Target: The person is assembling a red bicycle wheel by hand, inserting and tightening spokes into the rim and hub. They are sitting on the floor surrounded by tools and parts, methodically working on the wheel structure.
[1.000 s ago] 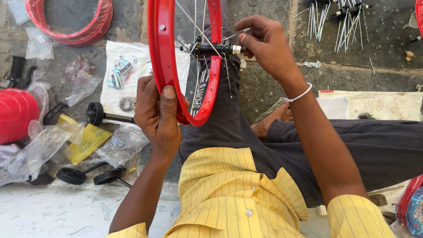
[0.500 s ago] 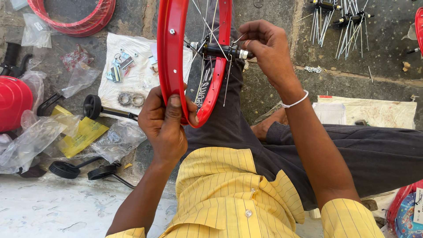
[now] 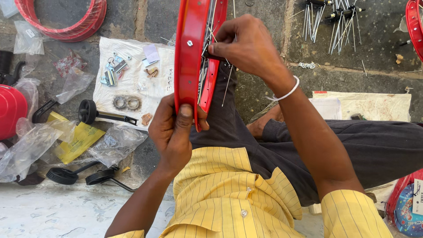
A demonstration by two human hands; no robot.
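Several clear bags (image 3: 115, 143) litter stone floor (image 3: 264, 26) beside me; my left hand (image 3: 174, 132) grips the red rim (image 3: 190, 57), right hand (image 3: 244, 46) pinching spokes (image 3: 210, 37).

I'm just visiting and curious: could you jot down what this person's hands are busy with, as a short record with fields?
Left hand: grips the lower edge of the red metal wheel rim, held upright on edge.
Right hand: fingers pinch at the thin silver spokes inside the rim.
Nearby on ground: white cloth with small metal parts, black small wheels on brackets, bundles of loose spokes.
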